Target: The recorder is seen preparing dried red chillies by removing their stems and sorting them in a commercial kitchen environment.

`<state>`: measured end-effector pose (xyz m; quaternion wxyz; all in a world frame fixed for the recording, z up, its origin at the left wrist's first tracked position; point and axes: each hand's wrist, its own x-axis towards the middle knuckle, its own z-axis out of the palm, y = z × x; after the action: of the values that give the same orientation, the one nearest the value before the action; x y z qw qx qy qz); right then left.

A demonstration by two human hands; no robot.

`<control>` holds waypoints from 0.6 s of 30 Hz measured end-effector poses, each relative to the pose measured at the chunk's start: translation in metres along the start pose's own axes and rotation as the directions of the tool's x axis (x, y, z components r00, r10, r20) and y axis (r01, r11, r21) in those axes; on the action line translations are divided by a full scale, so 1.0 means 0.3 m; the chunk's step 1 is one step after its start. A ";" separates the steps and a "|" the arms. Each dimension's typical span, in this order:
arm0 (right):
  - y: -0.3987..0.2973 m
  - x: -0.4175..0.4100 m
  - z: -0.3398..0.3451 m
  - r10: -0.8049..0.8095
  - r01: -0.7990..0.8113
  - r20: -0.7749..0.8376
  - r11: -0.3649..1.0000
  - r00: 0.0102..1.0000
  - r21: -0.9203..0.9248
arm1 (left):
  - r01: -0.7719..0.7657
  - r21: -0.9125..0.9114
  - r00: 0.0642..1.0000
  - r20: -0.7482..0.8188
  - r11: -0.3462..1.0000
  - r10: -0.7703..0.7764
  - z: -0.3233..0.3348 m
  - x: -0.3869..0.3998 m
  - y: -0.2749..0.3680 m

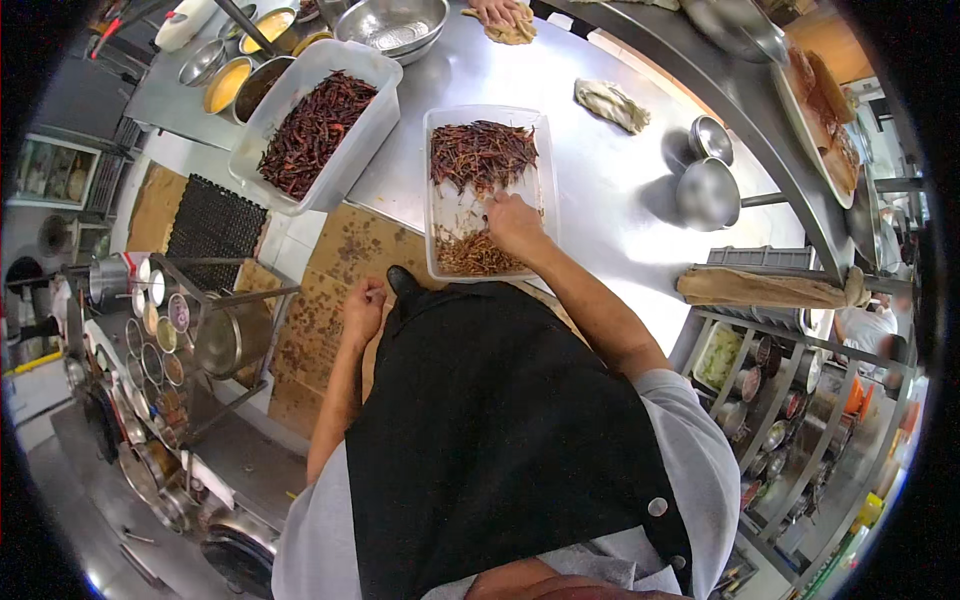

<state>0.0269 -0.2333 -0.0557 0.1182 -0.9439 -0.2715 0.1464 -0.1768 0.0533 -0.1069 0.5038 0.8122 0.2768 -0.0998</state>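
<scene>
On the steel worktable stands a shallow white plastic tray [550, 202]. Dried red chillies [484, 150] fill its far part, and a pile of chilli stems [478, 253] lies at its near end. My right hand [516, 223] is inside the tray between the two piles, its fingertips bent together; whether they pinch something cannot be seen. My left hand [365, 306] hangs left of the tray above the cardboard-covered floor, fingers curled, and what is in it cannot be told. A deeper plastic tub [360, 154] of dried red chillies [315, 135] stands to the left at the table's edge.
Another person's hand [499, 11] rests on a yellowish cloth [511, 28] at the far edge. A crumpled cloth [611, 105] and metal bowls [707, 193] are on the right. Metal bowls [394, 26] and pots of yellow liquid [227, 86] stand behind the tub. A steel shelf [780, 150] overhangs the right side.
</scene>
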 end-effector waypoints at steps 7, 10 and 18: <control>0.041 -0.085 -0.123 -0.218 0.230 -0.102 0.966 0.971 0.122 | 0.602 -0.384 0.786 0.130 0.700 -0.604 -0.152 -0.158 -0.955; 0.055 -0.194 -0.243 0.040 0.093 -0.332 0.923 0.943 0.374 | 0.559 -0.447 0.808 0.102 0.699 -0.581 -0.124 -0.163 -1.105; 0.202 -0.541 -0.201 0.551 -0.308 -0.465 0.809 0.693 0.500 | 0.396 -0.528 0.855 -0.085 0.751 -0.511 -0.468 -0.316 -1.326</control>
<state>-0.0550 -0.3808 0.0163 0.3403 -0.9358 0.0466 -0.0801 -0.4903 0.2778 -0.3023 0.6193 0.5697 0.5377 -0.0536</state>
